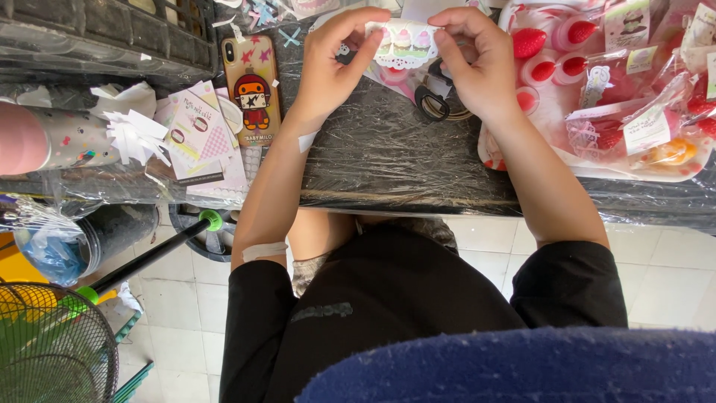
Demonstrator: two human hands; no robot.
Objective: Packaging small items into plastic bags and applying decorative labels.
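A small white card with a scalloped, lace-like edge and pink cupcake pictures [403,43] is held between both hands at the far side of the worktop [388,160], which is wrapped in black plastic film. The left hand [333,60] is closed on the card's left end, thumb underneath and fingers curled over the top edge; the right hand [477,63] is pinched on the card's right end in the same way, so that the card is stretched between the two — lifted just above the film rather than lying flat on it.

Just below the right hand, a dark loop of strap or cord [432,103] is seen on the worktop. To the right of the right hand, a white tray [552,112] is crowded with red strawberry-shaped pieces [528,42] and clear packets with small labels [645,127]. To the left of the left hand, a phone in a red-figured, star-patterned case [252,82] is laid face down — beyond it, a heap of printed paper cards and white cut scraps [198,134]. Strips of white tape are stuck along the left forearm. Nearer the body, below the worktop's edge, a tiled floor [671,269], a black rod with green ends [149,257] and a fan grille [52,347] are visible.
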